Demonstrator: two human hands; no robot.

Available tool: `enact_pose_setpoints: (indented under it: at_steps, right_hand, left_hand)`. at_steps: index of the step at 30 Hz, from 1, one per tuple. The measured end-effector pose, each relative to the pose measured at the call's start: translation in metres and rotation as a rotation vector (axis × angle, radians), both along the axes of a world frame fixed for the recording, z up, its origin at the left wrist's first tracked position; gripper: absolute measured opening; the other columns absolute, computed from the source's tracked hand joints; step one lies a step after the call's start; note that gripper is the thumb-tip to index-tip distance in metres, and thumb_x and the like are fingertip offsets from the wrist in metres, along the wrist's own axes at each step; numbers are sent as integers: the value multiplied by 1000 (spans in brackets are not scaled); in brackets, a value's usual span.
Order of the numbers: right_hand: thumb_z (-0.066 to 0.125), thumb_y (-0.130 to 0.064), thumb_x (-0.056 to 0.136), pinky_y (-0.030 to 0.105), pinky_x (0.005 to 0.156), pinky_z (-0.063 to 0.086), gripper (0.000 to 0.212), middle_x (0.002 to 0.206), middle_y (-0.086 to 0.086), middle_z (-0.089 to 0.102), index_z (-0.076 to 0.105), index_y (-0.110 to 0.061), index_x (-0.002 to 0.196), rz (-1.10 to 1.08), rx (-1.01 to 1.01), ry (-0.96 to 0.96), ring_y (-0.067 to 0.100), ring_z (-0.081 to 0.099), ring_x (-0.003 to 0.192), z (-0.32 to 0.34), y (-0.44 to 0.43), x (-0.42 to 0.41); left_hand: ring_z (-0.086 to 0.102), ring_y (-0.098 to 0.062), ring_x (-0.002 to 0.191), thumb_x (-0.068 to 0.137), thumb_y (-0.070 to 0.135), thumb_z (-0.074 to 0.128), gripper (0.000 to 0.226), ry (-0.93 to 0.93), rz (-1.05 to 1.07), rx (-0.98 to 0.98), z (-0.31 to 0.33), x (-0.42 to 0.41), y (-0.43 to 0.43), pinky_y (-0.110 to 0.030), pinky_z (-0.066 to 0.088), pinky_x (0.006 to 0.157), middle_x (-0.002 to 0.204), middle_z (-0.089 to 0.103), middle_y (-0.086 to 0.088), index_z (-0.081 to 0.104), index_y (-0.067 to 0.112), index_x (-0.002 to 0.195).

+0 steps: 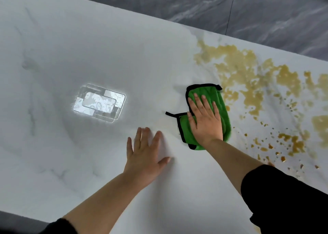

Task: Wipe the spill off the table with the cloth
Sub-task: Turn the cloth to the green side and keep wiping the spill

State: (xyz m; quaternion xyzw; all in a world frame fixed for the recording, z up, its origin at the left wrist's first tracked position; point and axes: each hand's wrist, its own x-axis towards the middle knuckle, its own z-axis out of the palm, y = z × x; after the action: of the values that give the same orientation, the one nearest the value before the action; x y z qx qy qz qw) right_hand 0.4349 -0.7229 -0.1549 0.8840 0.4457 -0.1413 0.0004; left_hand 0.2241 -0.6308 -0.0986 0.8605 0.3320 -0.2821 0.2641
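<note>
Right grip (205, 120): fingers straight and spread, palm pressing the green cloth (202, 92) flat; nothing pinched. Left grip (145, 154): equally wide, resting on the bare desk (106, 47) just beside the cloth. The cloth lies folded at the left edge of the amber spill (248, 77). Risk: under palm pressure alone the cloth may bunch or slip, smearing liquid. The black sleeve (284, 198), near the droplets, may drag through them. Both forearms reach forward, wrists low.

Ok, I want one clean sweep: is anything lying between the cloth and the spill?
Nothing visible does. The right hand presses the green cloth flat, and the yellow spill starts just beside the cloth's right edge.
</note>
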Motion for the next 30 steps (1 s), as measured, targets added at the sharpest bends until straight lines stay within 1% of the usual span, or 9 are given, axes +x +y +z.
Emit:
enact_pose_setpoints:
  at_steps: [3, 6, 8, 10, 13, 15, 19, 23, 30]
  right_hand:
    - [10, -47, 100, 39, 120, -3, 55, 159, -11, 0, 7, -31, 153, 0, 7, -9, 9, -6, 146, 0, 0, 1]
    - [12, -46, 101, 40, 120, -1, 54, 159, -11, 3, 6, -31, 152, -4, 23, -10, 11, -2, 147, 0, 0, 1]
    - [13, -46, 101, 41, 120, 1, 53, 159, -11, 5, 6, -31, 152, -7, 31, -2, 11, 1, 148, -1, 0, 0]
    - [14, -47, 102, 41, 120, 1, 53, 159, -11, 7, 9, -31, 152, -14, 34, 3, 11, 2, 148, -1, 0, 0]
    - [14, -47, 102, 42, 120, 2, 53, 160, -12, 8, 12, -33, 153, -3, 25, 16, 12, 1, 148, -1, 0, 1]
    - [15, -46, 102, 43, 120, 3, 53, 160, -11, 9, 14, -33, 153, -3, 21, 20, 12, 1, 148, -1, 0, 2]
    - [17, -45, 102, 42, 120, 4, 52, 160, -11, 12, 16, -32, 153, -12, 21, 24, 13, 3, 148, 0, 1, 2]
    - [18, -45, 102, 42, 120, 2, 53, 161, -11, 10, 13, -32, 154, -25, -7, 18, 13, 3, 148, 0, 3, 3]
    - [22, -43, 101, 43, 119, 7, 54, 160, -10, 12, 16, -31, 153, -56, -4, 26, 14, 8, 148, 1, 12, 7]
  left_hand:
    - [-25, -23, 146, 92, 61, 42, 81, -108, -25, 127, -2, 34, 38, -44, -17, 114, 163, -13, -2, -2, 34, 155]
    - [-22, -24, 147, 89, 67, 45, 88, -155, -10, 162, -11, 86, 83, -49, -12, 116, 163, -14, -4, -1, 32, 156]
    - [-27, -25, 145, 81, 79, 41, 100, -166, 2, 156, -17, 121, 107, -52, -14, 115, 162, -22, -4, -9, 33, 155]
    - [-34, -30, 142, 68, 92, 34, 116, -133, 59, 138, -22, 153, 125, -56, -15, 112, 157, -33, -5, -21, 33, 151]
    - [-36, -34, 140, 58, 97, 41, 130, -100, 226, 63, -27, 182, 140, -61, -15, 110, 154, -39, -9, -31, 33, 146]
    - [-38, -34, 139, 57, 96, 46, 134, -73, 280, 31, -33, 189, 143, -61, -17, 109, 153, -40, -9, -34, 33, 145]
    - [-43, -33, 136, 56, 95, 49, 137, -17, 279, -4, -36, 192, 145, -62, -20, 106, 149, -46, -9, -41, 34, 139]
    - [-48, -32, 132, 54, 92, 56, 141, 21, 268, -73, -35, 193, 152, -64, -22, 104, 145, -51, -7, -46, 36, 134]
    - [-49, -32, 131, 57, 92, 55, 139, 47, 261, -82, -34, 194, 150, -64, -21, 105, 145, -51, -7, -47, 36, 133]
